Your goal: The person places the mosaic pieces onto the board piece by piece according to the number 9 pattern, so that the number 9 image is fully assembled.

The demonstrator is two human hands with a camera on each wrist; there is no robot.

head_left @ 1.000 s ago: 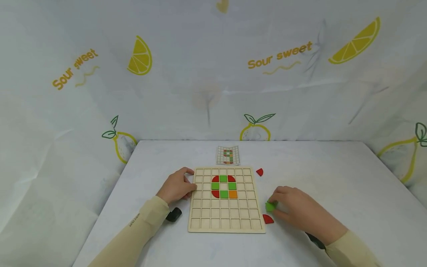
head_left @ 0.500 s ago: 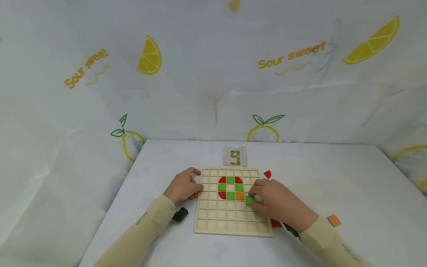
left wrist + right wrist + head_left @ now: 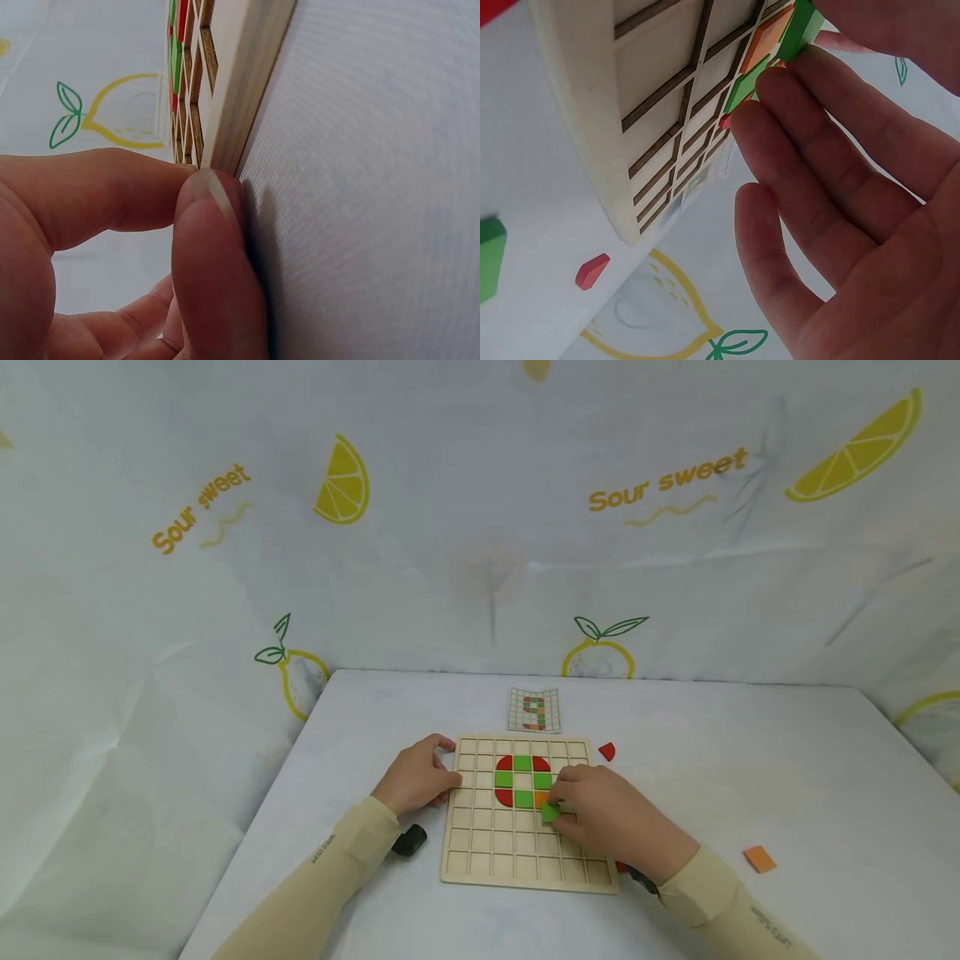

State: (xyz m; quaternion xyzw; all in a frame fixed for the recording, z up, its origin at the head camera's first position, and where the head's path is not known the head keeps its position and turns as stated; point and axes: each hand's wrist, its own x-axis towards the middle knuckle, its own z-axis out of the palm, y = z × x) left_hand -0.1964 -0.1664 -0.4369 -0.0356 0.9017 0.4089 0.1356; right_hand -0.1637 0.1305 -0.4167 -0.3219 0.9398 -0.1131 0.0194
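Green and square, the small tile (image 3: 551,813) is at the wooden grid board (image 3: 504,842), just below the seated orange square (image 3: 541,798), pinched between the thumb and fingers of the right hand (image 3: 611,814). It stands proud of the cells in the right wrist view, so the step in hand looks like fitting it; the next move would seem to call for squaring its edges to a cell, pressing it flat and letting go. The left hand (image 3: 416,777) touches the board's left edge with thumb and forefinger; whether they pinch it or only press, I cannot tell. Beyond the board lies a patterned card (image 3: 533,710); to its right, a red quarter-round (image 3: 607,751) and a loose orange tile (image 3: 760,859).
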